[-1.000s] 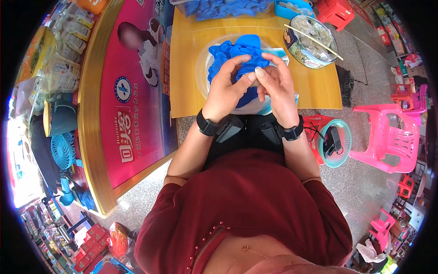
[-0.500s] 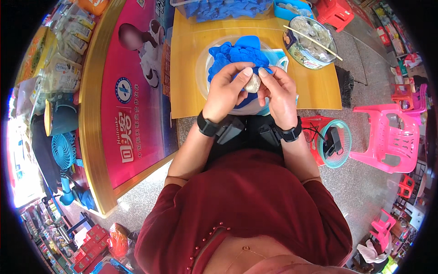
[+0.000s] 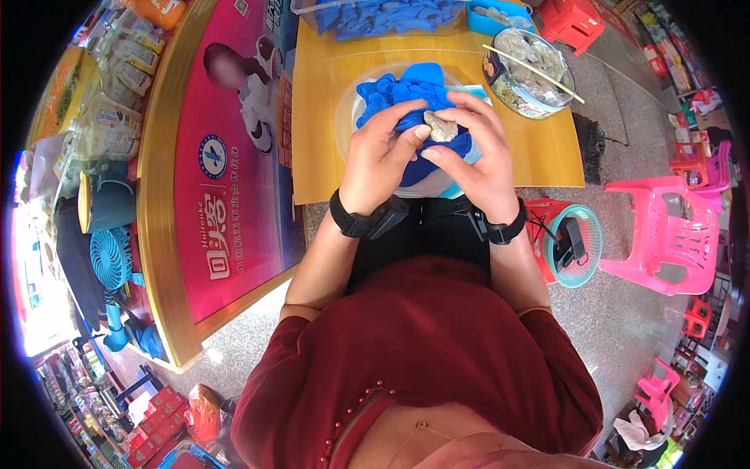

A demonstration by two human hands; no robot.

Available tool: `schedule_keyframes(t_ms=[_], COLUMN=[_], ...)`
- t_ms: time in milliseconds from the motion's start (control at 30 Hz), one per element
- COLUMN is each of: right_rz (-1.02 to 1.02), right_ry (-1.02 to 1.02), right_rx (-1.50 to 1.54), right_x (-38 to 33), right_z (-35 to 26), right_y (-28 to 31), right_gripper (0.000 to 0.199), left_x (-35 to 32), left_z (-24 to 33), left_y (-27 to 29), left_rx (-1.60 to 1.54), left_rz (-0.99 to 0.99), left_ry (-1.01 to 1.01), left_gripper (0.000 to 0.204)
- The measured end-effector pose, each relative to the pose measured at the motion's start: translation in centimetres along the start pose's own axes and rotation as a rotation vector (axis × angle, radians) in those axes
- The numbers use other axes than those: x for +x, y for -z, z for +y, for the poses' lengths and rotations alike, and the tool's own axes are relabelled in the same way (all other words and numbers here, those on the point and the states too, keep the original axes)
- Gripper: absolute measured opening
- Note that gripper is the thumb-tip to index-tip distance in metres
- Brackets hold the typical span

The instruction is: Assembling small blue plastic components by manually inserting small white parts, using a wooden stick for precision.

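The person's left hand (image 3: 383, 160) is half curled, its thumb tip against the left end of a grey-white lump (image 3: 441, 127); its lower fingers are mostly hidden, so their grip cannot be told. The right hand (image 3: 478, 152) is loosely open, its index finger bent against the lump's upper right side and its thumb apart, just below. The lump is held above the blue pieces (image 3: 388, 92) heaped in a clear bowl (image 3: 344, 129). Each wrist wears a black band (image 3: 509, 230).

The bowl is at the near edge of the yellow table (image 3: 543, 160). Near the table's right edge stands a round tub (image 3: 512, 95) of greyish lumps (image 3: 531, 61), with a chopstick (image 3: 535, 74) across its top. A clear box (image 3: 406, 34) of more blue pieces sits at the far edge, and a blue tray (image 3: 486, 26) just beside it, toward the far right corner.

Past that corner is a red stool (image 3: 573, 23). Off the near right corner, a teal basket (image 3: 587, 270) holds a black object (image 3: 573, 241); a pink chair (image 3: 664, 238) is to its right. Left of the table runs a wood-framed pink panel (image 3: 207, 148), with a blue fan (image 3: 111, 258) beyond its frame.
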State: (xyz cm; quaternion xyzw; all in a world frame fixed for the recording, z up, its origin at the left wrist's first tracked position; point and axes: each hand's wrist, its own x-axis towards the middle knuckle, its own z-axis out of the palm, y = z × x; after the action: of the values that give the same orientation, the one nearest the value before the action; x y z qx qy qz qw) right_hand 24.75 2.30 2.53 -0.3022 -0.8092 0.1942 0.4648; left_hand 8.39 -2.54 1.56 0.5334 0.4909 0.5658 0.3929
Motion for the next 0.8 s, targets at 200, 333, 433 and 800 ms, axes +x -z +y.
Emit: schedule_keyframes(t_ms=[200,333,433,800], right_rz=[-0.142,-0.199,-0.134,-0.214], right_ry=[-0.163,-0.348,-0.51,-0.336], right_rx=[0.288,0.531,0.643,0.534], right_x=[-0.5,-1.0,-1.9,-1.2], right_z=[0.8,-0.5,-0.2,-0.6], right_y=[0.5,0.1,-0.7,-0.3], right_gripper=[0.027,0.024,0.024,0.021], left_x=[-0.3,-0.3,-0.1,0.1], left_z=[0.1,0.2,0.1,-1.3], left_y=[0.1,0.2,0.2,-0.4], left_rx=[0.004,0.08,0.03,-0.12], left_rz=[-0.004,0.03,0.071,0.187], left_ry=[-0.034,-0.143,-0.144,-0.236], left_gripper=[0.027,0.024,0.02,0.01])
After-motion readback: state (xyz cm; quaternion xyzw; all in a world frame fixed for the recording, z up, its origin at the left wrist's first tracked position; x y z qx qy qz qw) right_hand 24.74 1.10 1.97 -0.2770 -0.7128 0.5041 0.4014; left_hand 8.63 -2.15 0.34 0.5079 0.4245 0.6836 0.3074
